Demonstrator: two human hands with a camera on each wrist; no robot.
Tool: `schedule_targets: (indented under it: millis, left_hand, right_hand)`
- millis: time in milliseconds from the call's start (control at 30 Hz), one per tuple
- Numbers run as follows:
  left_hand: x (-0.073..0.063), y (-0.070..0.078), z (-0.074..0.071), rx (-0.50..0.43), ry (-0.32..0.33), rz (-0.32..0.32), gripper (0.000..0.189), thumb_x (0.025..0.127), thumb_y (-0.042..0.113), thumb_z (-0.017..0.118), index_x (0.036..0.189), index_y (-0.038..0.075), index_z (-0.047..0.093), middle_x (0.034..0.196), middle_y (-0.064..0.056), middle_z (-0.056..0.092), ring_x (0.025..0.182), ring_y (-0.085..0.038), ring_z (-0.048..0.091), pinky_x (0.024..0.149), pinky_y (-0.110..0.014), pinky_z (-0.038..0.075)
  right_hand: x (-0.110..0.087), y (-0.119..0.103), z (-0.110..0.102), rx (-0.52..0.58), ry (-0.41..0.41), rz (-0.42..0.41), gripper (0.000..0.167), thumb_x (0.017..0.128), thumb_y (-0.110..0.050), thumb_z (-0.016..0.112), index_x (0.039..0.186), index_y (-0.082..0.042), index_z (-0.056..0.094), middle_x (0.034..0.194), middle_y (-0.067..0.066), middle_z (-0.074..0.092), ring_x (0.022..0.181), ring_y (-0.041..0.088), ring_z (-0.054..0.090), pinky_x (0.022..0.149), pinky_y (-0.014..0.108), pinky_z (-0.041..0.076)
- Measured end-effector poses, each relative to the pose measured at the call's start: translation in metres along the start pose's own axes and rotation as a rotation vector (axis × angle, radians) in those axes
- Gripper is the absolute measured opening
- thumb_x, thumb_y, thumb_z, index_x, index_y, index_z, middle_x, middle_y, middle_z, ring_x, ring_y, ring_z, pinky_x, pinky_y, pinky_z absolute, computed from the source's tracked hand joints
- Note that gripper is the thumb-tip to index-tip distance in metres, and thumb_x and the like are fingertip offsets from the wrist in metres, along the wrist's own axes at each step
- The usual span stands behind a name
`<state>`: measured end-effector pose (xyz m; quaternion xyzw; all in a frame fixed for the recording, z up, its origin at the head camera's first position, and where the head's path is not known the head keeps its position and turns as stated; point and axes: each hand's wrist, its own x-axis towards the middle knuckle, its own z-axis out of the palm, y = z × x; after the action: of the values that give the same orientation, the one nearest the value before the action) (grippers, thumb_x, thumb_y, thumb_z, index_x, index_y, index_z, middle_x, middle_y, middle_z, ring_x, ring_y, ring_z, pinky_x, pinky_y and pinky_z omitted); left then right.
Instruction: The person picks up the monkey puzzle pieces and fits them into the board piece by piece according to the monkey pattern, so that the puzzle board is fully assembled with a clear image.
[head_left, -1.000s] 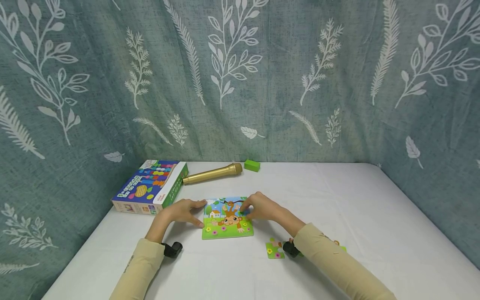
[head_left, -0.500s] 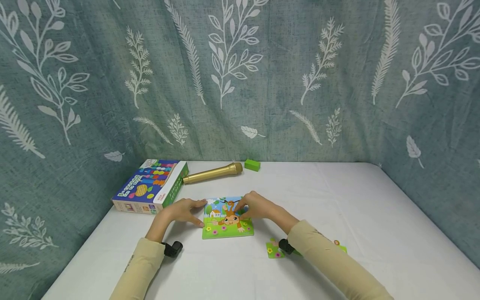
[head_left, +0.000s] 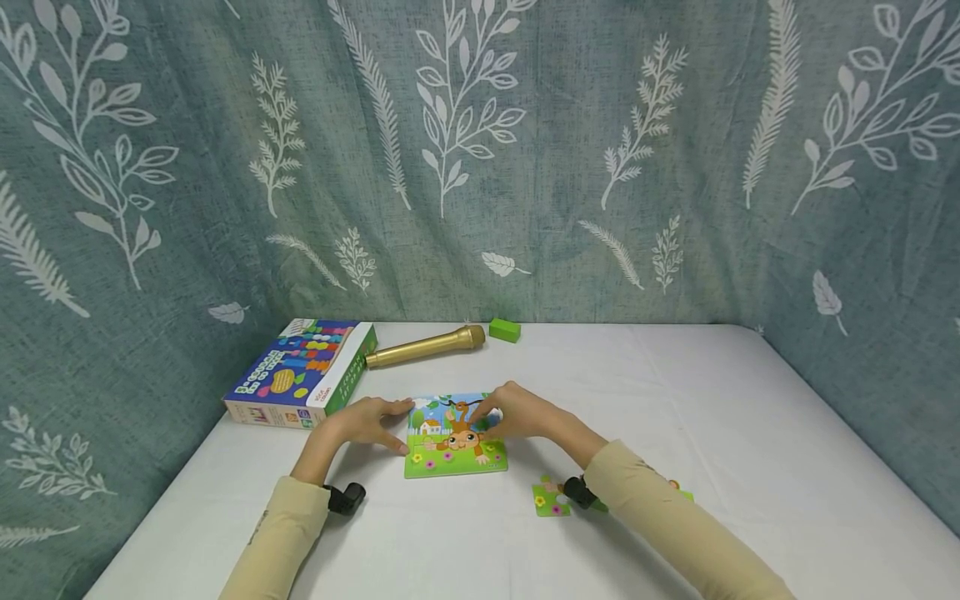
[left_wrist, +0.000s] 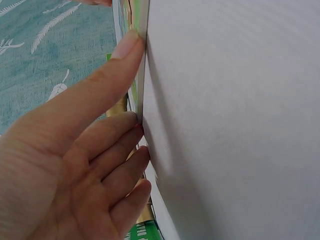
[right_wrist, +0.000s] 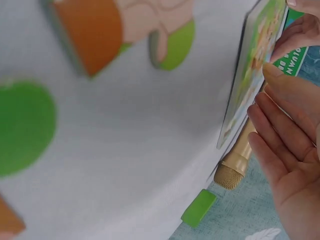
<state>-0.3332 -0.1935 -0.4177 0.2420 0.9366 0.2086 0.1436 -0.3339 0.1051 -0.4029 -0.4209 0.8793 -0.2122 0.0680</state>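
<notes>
One monkey puzzle (head_left: 452, 457) lies flat, long axis left-right, sky edge (head_left: 437, 402) farthest.

The right hand (head_left: 517, 412) is across the puzzle board's (head_left: 450, 462) far right corner, and that corner's hidden! Towards the bench's (head_left: 450, 550) cut-off near edge, the sleeve (head_left: 667, 517) swallows some loose pieces (head_left: 551, 500); from the right wrist they're blurred, sliced by the frame.
</notes>
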Motion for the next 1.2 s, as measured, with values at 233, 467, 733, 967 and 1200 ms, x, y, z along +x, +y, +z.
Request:
schedule_targets:
  millis: [233,467,733,967,1200]
  left_hand:
    - [0.000,0.001,-0.001,-0.010,0.005,-0.005,0.084,0.076,0.037,0.082,0.145,0.008,0.044,0.150,-0.013,0.038,0.137,-0.039,0.033,0.111,-0.054,0.029]
    - [-0.001,0.001,-0.001,-0.015,0.000,0.001,0.083,0.076,0.036,0.082,0.145,0.008,0.044,0.150,-0.012,0.038,0.137,-0.039,0.033,0.110,-0.055,0.029]
    - [-0.002,0.001,-0.001,-0.015,-0.002,-0.018,0.083,0.076,0.036,0.082,0.145,0.009,0.044,0.150,-0.013,0.038,0.137,-0.040,0.032,0.111,-0.054,0.028]
    - [0.000,-0.002,0.001,-0.022,0.006,-0.008,0.083,0.076,0.037,0.082,0.144,0.008,0.045,0.150,-0.011,0.039,0.138,-0.038,0.032,0.111,-0.053,0.028]
    - [-0.002,0.001,-0.001,-0.021,0.010,0.009,0.083,0.075,0.036,0.082,0.144,0.007,0.045,0.149,-0.013,0.039,0.137,-0.040,0.033,0.111,-0.054,0.028]
  right_hand:
    - [-0.017,-0.004,-0.010,-0.026,0.038,0.052,0.032,0.082,-0.009,0.077,0.113,-0.003,0.072,0.113,0.010,0.070,0.110,0.027,0.063,0.092,0.041,0.052]
    - [-0.041,-0.008,-0.017,-0.004,0.059,0.082,0.034,0.084,-0.010,0.075,0.117,-0.003,0.070,0.116,0.013,0.068,0.077,0.020,0.068,0.076,0.032,0.053]
    - [-0.075,-0.009,-0.017,0.019,0.080,0.035,0.037,0.083,-0.009,0.076,0.119,-0.002,0.069,0.117,0.010,0.068,0.096,0.027,0.067,0.079,0.037,0.055]
    - [-0.098,-0.013,-0.017,0.022,0.070,0.019,0.039,0.083,-0.011,0.076,0.120,-0.004,0.068,0.118,0.006,0.068,0.113,0.024,0.061,0.091,0.043,0.052]
    - [-0.115,-0.015,-0.016,0.057,0.059,0.034,0.042,0.083,-0.015,0.076,0.123,-0.006,0.067,0.120,0.006,0.067,0.105,0.022,0.065,0.092,0.045,0.051]
